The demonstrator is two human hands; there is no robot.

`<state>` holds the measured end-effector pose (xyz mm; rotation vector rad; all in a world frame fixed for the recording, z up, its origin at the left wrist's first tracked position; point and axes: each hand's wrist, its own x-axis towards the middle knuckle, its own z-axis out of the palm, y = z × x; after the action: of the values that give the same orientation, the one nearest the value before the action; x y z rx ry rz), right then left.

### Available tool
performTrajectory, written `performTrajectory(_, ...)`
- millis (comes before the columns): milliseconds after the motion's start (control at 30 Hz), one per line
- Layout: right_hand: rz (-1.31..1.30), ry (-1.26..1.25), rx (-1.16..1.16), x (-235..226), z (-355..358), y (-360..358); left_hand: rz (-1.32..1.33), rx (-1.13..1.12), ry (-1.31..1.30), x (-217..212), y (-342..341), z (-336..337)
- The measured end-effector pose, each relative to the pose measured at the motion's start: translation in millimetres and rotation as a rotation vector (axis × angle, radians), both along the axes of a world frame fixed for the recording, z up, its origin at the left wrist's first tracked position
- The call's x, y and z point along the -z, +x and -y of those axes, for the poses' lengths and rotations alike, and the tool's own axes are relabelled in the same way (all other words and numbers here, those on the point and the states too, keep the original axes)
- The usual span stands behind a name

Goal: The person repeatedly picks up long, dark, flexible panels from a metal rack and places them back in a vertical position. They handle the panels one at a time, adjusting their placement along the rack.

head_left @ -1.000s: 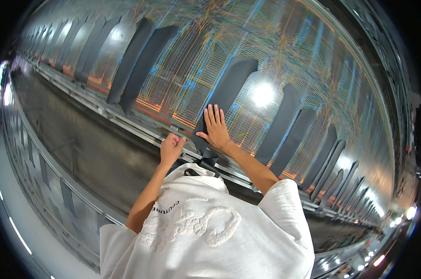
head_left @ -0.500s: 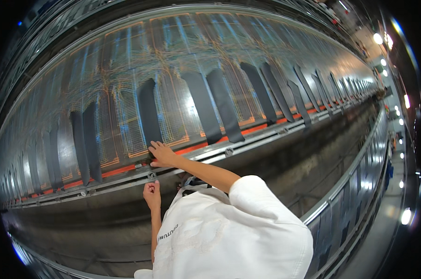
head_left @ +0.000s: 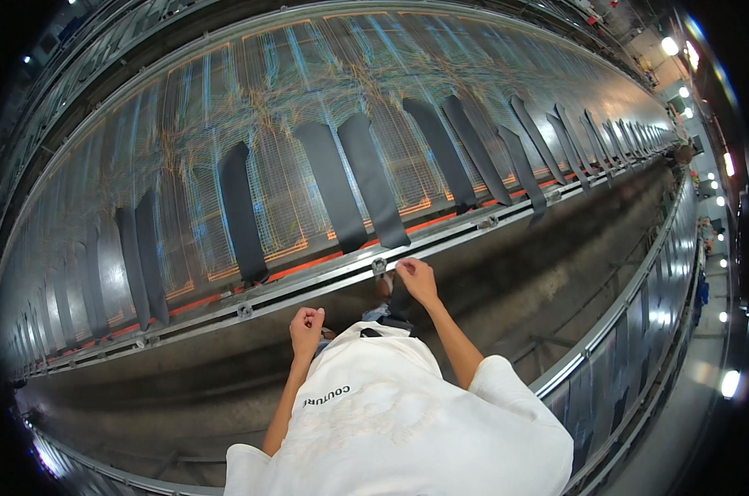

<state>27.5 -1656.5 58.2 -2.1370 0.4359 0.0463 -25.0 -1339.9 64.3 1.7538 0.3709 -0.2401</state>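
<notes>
My left hand (head_left: 306, 327) hovers on the near side of the metal rail, its fingers curled closed; whatever may be in them is hidden. Just beside the rail is my right hand (head_left: 417, 279), fingers bent together, and no object shows clearly in it. Beyond the rail, dark grey fabric strips lie on a long table (head_left: 279, 219) patterned with fine orange and blue lines. One dark strip (head_left: 240, 215) lies flat ahead of my left hand. Two more, a left one (head_left: 331, 190) and a right one (head_left: 373, 182), reach the near edge ahead of my right hand.
A metal rail (head_left: 325, 280) with clamp-like fittings and a red strip (head_left: 308, 263) runs along the table's near edge. Behind me to the right stands another long railed table (head_left: 631, 331) with dark strips. A dark floor lane separates the two.
My right hand has left the near end of the dark strip and drawn back to the right over the rail, its fingers curling. My left hand has shifted slightly right. The strips have not visibly moved.
</notes>
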Motion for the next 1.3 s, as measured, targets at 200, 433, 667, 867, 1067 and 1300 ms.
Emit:
performTrajectory(200, 0.059, 0.138, 0.12, -4.7, 70.4, 50.8, -0.136, 0.01, -0.159, 24.1, 78.5, 108.1)
performTrajectory(433, -0.025, 0.273, 0.014, -5.9, 144.7, 101.8, -0.305, 0.032, 0.541, 59.0, 182.1, 209.0)
performTrajectory(667, -0.1, 0.281, -0.241, 7.0, 152.6, 173.4, -0.28, -0.006, 0.168, 56.8, 176.0, 214.0)
performTrajectory(867, -0.616, 0.991, -0.115, -10.0, 106.5, 244.5, -0.194, 0.27, -0.26, -123.7, 189.1, 225.2)
performTrajectory(1067, -0.303, 1.347, -0.031, -21.8, 93.0, 375.6, -0.014, 0.238, 0.094, -127.9, 183.0, 199.7)
performTrajectory(1300, -0.085, 0.679, 0.071, -66.5, 44.7, 465.7, -0.1, 0.009, -0.081, 10.6, 177.0, 183.8)
